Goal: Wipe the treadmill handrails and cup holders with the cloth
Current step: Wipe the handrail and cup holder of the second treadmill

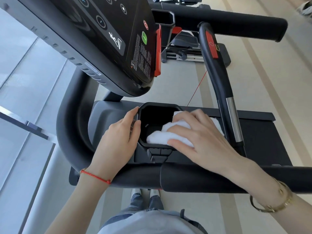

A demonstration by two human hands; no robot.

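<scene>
Two hands busy, we note: left hand (pixel 121 132) resting straight-fingered against the cup holder (pixel 158 105) rim, right hand (pixel 199 132) spread flat, pressing the cloth (pixel 160 136) inside it; we judge the cloth soft, light, best bunched mid-fold.

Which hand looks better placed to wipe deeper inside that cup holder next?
Probably the right hand: it presses the white cloth into the cup holder. The left hand holds no cloth and only rests on the holder's left rim.

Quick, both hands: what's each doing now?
Left hand: open, fingers resting against the cup holder rim.
Right hand: open, pressing the white cloth into the cup holder.
</scene>
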